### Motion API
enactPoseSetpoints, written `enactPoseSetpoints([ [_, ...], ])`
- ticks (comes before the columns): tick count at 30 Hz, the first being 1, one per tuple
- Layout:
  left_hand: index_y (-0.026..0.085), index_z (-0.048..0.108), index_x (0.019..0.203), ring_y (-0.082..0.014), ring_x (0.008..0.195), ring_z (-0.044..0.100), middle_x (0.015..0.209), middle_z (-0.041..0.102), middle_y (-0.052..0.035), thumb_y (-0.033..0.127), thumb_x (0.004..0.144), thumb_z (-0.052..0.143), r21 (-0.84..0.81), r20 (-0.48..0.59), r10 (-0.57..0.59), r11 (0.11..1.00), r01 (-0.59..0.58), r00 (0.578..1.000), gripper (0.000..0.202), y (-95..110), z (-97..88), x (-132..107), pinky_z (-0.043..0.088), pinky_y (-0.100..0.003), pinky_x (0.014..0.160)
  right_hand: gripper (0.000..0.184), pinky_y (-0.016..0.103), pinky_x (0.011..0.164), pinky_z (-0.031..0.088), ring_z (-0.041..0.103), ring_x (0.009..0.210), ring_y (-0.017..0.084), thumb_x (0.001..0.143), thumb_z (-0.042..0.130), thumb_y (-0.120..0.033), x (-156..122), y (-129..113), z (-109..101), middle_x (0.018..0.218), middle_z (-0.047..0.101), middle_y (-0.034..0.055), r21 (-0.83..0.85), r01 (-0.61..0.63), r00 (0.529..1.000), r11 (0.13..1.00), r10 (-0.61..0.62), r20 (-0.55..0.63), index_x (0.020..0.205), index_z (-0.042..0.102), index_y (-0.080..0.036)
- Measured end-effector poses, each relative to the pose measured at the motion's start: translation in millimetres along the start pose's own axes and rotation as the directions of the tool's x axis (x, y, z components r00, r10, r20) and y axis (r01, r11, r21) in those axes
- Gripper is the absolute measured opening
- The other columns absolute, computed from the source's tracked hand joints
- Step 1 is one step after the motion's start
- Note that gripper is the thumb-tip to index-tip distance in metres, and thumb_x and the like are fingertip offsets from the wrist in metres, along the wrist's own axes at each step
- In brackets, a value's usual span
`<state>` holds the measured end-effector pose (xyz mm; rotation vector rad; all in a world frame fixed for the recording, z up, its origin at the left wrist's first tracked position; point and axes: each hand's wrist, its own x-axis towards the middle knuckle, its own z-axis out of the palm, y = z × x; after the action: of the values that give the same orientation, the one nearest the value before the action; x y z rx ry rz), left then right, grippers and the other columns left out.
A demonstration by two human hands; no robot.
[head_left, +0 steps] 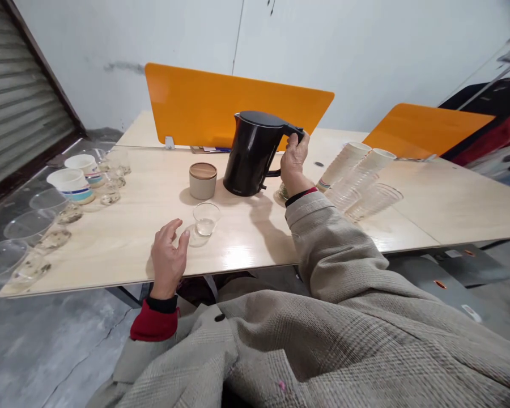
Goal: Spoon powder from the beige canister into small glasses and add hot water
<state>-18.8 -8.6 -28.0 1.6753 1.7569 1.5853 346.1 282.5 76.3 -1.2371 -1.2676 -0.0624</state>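
An office of sorts: orange partitions (232, 101) on a pale desk (123, 243) (plus, apparently, a roller shutter (15, 96)).

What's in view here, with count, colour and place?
Kettle: one, black, centre
Canister: one, grey, left of kettle
Near cup: one, clear, before canister
Paper cups: two, mostly white, left
Plastic cups: several, clear, left
Cup stacks: several, white and clear, right
Dividers: two, orange, back
Tabletop: one, pale wood, centre
Shutter: one, grey, far left
Wall: one, white, back
Floor: one, grey, below
Clutter: count unclear, red and black, far right
Coat: one, grey check, foreground
Left grip: one, red-cuffed, by near cup
Right grip: one, red-cuffed, on kettle
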Motion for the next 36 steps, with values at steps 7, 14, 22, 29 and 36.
enactPoseSetpoints([
  [7,0.020,0.071,0.130,-0.0294,0.123,0.070,0.138,0.073,-0.0161,0.050,0.097,0.060,0.024,-0.014,-0.007,1.000,0.008,1.000,0.046,-4,0.9,0,0.061,-0.050,0.106,0.070,0.068,0.134,0.018,0.023,0.168,0.034,0.104,0.036,-0.045,-44,-38,-18,0.175,0.030,0.0240,-0.180,-0.226,0.974,0.957,0.228,-0.008,0.167,0.028,-0.013],
  [14,0.016,0.058,0.152,-0.0318,0.151,0.055,0.159,0.061,-0.0197,0.045,0.102,0.054,0.184,0.067,0.085,0.978,-0.097,0.994,0.058,-16,1.7,2,0.046,-0.054,0.127,0.072,0.066,0.128,0.035,0.047,0.155,0.038,0.107,0.033,-0.050,-220,-87,-56,0.166,0.048,0.0265,-0.147,0.044,0.829,0.988,0.046,0.558,0.169,0.030,-0.012],
  [22,0.013,0.048,0.161,-0.0319,0.160,0.045,0.170,0.049,-0.0192,0.031,0.102,0.041,0.400,0.313,0.056,0.898,-0.185,0.948,0.062,-6,10.4,9,0.032,-0.058,0.135,0.066,0.063,0.133,0.029,0.042,0.159,0.040,0.107,0.036,-0.036,-255,-116,-55,0.169,0.047,0.0260,-0.203,0.261,0.556,0.944,0.024,0.831,0.165,0.040,-0.003],
  [29,0.011,0.040,0.167,-0.0310,0.165,0.038,0.175,0.041,-0.0185,0.025,0.102,0.035,0.497,0.432,0.003,0.834,-0.241,0.902,0.066,4,11.2,11,0.022,-0.061,0.136,0.068,0.061,0.137,0.020,0.029,0.168,0.035,0.109,0.038,-0.033,-255,-130,-58,0.178,0.034,0.0212,-0.176,0.314,0.445,0.933,0.019,0.895,0.170,0.034,-0.006],
  [36,0.022,0.049,0.163,-0.0287,0.164,0.041,0.167,0.056,-0.0111,0.028,0.105,0.037,0.520,0.472,-0.033,0.817,-0.248,0.881,0.059,9,4.5,11,0.020,-0.063,0.137,0.057,0.061,0.137,0.021,0.030,0.168,0.034,0.111,0.041,-0.034,-251,-134,-62,0.176,0.040,0.0165,-0.075,0.308,0.402,0.949,-0.059,0.914,0.164,0.049,-0.015],
])
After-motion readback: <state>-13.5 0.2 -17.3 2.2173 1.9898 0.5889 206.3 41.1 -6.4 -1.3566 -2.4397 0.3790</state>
